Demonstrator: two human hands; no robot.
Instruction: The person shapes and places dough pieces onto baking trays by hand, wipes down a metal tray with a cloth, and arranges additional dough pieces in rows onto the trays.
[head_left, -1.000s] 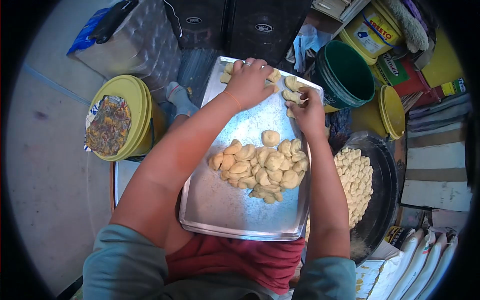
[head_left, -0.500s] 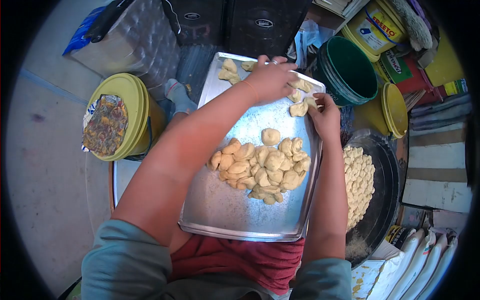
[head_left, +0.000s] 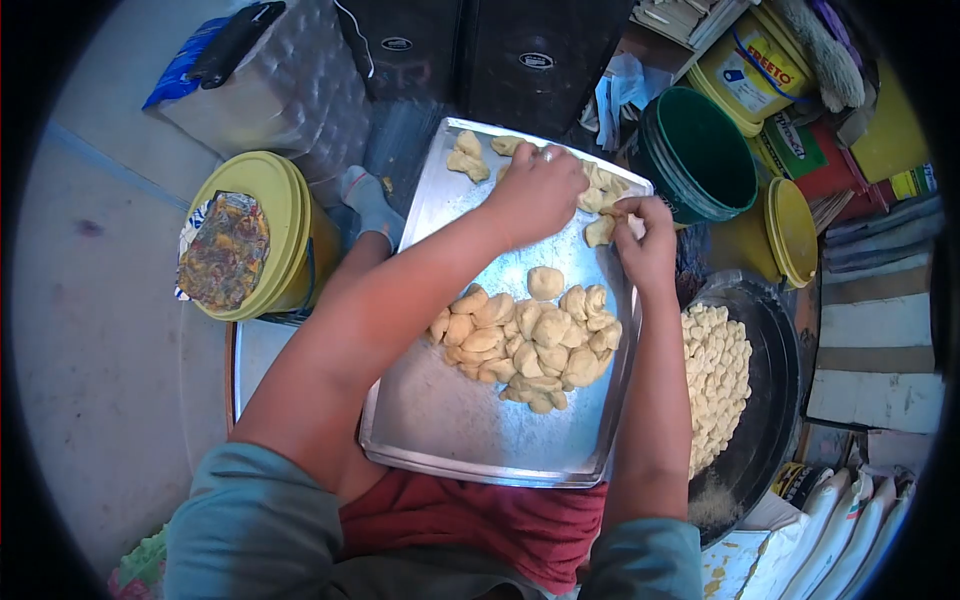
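A metal baking tray point(head_left: 410, 415) rests on the lap, with a heap of pale dough pieces point(head_left: 550, 330) across its middle. One rounder dough lump point(head_left: 545, 283) lies just above the heap. At the tray's far end, my left hand point(head_left: 540, 195) is closed with its fingers curled down among several knotted dough pieces; what lies under the fingers is hidden. My right hand point(head_left: 646, 240) reaches over the right edge and pinches a small dough piece point(head_left: 600, 231) between thumb and fingers. More knotted dough point(head_left: 467, 157) sits in the far left corner.
To the right stands a round black pan point(head_left: 765, 400) holding many small dough pieces point(head_left: 716, 385). A green bucket point(head_left: 700, 150) is close beyond the tray's far right corner. A yellow lidded bucket point(head_left: 290, 240) stands left, near a foot. Black boxes point(head_left: 530, 60) stand behind.
My left hand has drawn in its spread fingers and curled them, shifting slightly toward me. My right thumb and fingers have closed on a dough piece at the right edge. The view tilted slightly.
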